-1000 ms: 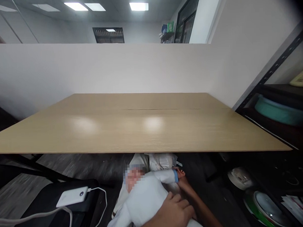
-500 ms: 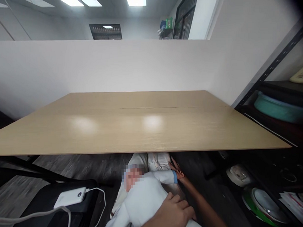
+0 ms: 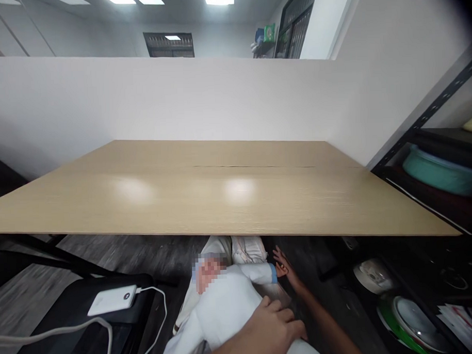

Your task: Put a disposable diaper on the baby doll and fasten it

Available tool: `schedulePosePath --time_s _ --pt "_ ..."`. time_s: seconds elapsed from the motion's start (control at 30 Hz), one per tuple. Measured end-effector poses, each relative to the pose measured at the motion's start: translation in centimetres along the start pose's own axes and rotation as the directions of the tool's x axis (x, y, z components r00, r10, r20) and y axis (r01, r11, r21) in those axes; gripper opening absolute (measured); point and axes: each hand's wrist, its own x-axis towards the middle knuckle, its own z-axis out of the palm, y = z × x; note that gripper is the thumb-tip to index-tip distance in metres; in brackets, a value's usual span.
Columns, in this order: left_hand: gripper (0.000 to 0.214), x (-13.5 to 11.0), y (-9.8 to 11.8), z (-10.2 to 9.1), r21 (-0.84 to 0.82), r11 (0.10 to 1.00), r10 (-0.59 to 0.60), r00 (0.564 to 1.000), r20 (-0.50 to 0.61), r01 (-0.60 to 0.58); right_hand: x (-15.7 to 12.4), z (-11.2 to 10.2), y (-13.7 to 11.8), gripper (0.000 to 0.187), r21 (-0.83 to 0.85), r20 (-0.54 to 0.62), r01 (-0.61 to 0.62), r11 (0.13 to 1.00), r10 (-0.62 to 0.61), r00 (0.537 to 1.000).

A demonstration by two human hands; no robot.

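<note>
A baby doll (image 3: 228,301) in white clothes with blue cuffs lies slantwise below the front edge of the table, its head to the upper left. My left hand (image 3: 278,325) is on the lower part of its body, fingers bent over the white cloth. Close by the doll's cuffed hand (image 3: 281,270) is my right hand (image 3: 287,265), its fingers stretched out and apart. Whether it touches the doll's hand I cannot tell. Just beyond the doll's arm is a whitish, folded, diaper-like thing (image 3: 249,250), partly hidden under the table.
A wooden table (image 3: 221,198) spans the view before a white partition (image 3: 218,100). On the left, a black seat (image 3: 62,307) bears a white power bank (image 3: 112,300) with a cable. Dark shelving (image 3: 412,119) on the right holds a teal basin (image 3: 441,172) and a lidded container (image 3: 415,318).
My right hand has shifted slightly right, its fingers now looser around the doll's hand. My left hand stays on the doll. The whole view has tilted a little.
</note>
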Motion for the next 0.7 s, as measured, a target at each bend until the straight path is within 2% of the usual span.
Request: schedulePosePath --time_s 0.07,0.13,0.2,0.23,0.3,0.33,0.37,0.47,0.53,0.57,0.6,0.67,0.7 --pt "0.041 -0.2 0.1 -0.6 -0.018 1.0 0.007 1.0 0.006 -0.007 0.1 -1.5 -0.3 0.069 0.017 -0.028 -0.012 1.0 0.012 1.0" --pt "0.042 -0.4 0.2 -1.2 -0.036 0.999 0.007 1.0 0.011 -0.007 -0.6 -2.8 -1.8 0.078 -0.013 0.018 0.051 0.999 -0.051 0.999" --pt "0.044 -0.5 0.3 -1.7 -0.051 0.999 0.006 1.0 0.019 -0.005 -1.6 -3.3 -4.2 0.066 -0.128 0.184 0.193 0.973 -0.168 0.968" --pt "0.044 -0.5 0.4 -2.0 -0.056 0.998 0.005 1.0 0.021 -0.004 -2.0 -3.1 -5.6 0.06 -0.209 0.306 0.277 0.938 -0.206 0.929" --pt "0.044 -0.7 0.6 -2.5 -0.067 0.998 0.012 1.0 0.008 -0.012 -2.6 -1.8 -8.5 0.063 -0.324 0.525 0.419 0.848 -0.207 0.825" --pt "0.043 -1.0 0.8 -2.8 -0.074 0.997 0.019 1.0 -0.015 -0.02 -2.7 -0.8 -9.8 0.062 -0.368 0.593 0.473 0.8 -0.189 0.783" --pt "0.04 -1.4 0.9 -3.2 -0.082 0.996 0.023 0.998 -0.061 -0.028 -2.7 0.4 -11.0 0.057 -0.412 0.625 0.51 0.755 -0.173 0.761" --pt "0.042 -4.3 1.1 -4.8 -0.128 0.992 -0.018 0.966 -0.256 -0.015 -2.5 3.7 -13.9 0.04 -0.494 0.619 0.562 0.663 -0.187 0.763" --pt "0.052 -7.6 1.0 -5.6 -0.176 0.982 -0.131 0.918 -0.375 0.068 -2.4 5.4 -15.4 0.036 -0.498 0.608 0.6 0.626 -0.242 0.756" --pt "0.054 -9.6 0.8 -5.7 -0.204 0.969 -0.218 0.875 -0.432 0.14 -2.4 6.0 -16.1 0.033 -0.491 0.607 0.625 0.607 -0.276 0.745" --pt "0.049 -11.8 0.6 -5.5 -0.26 0.935 -0.344 0.794 -0.501 0.241 -2.4 6.5 -16.7 0.03 -0.48 0.609 0.65 0.589 -0.309 0.73" --pt "0.037 -15.9 -0.1 -4.1 -0.434 0.791 -0.61 0.509 -0.607 0.432 -2.7 7.2 -17.8 0.025 -0.449 0.612 0.689 0.569 -0.366 0.701" --pt "0.04 -17.7 -0.5 -3.0 -0.505 0.709 -0.698 0.384 -0.605 0.492 -2.9 7.4 -18.3 0.025 -0.431 0.609 0.7 0.569 -0.39 0.691"
